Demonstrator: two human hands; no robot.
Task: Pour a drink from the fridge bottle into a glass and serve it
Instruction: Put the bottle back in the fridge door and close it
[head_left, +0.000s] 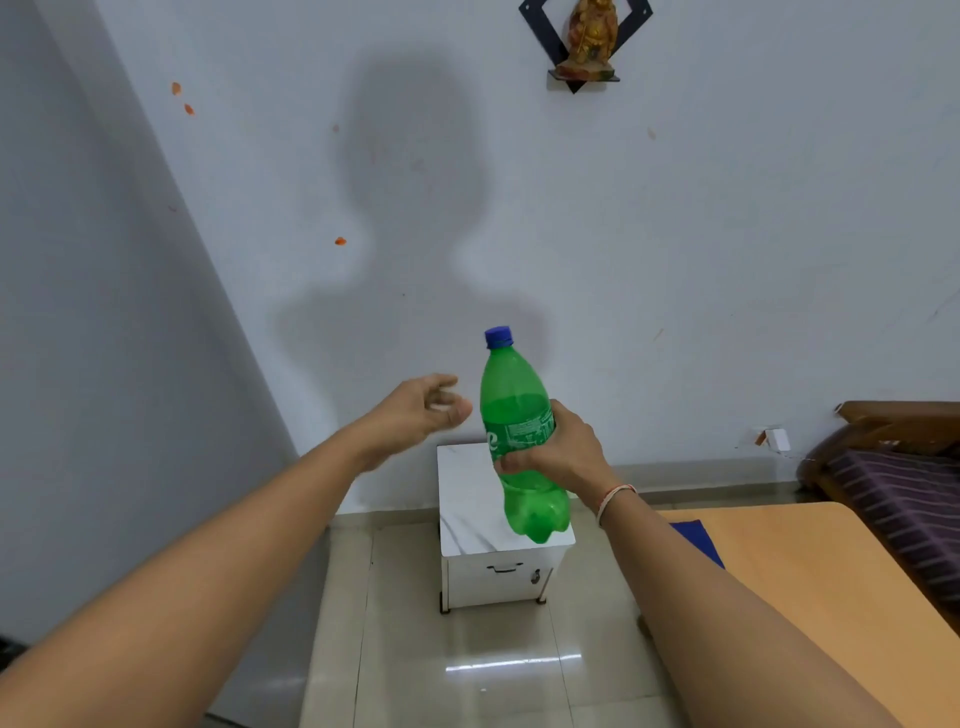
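Observation:
A green plastic bottle (514, 410) with a blue cap is held upright in the air, roughly half full. My right hand (558, 452) is wrapped around its labelled middle. My left hand (423, 405) hovers just left of the bottle at about the same height, fingers loosely spread and holding nothing, a small gap from the bottle. No glass is in view.
A small white cabinet (467, 499) stands on the tiled floor against the wall, below the bottle. A wooden table (810, 582) with a blue item at its edge is at the right. A striped cushioned seat (898, 488) is at far right. A figurine shelf (584, 47) hangs high on the wall.

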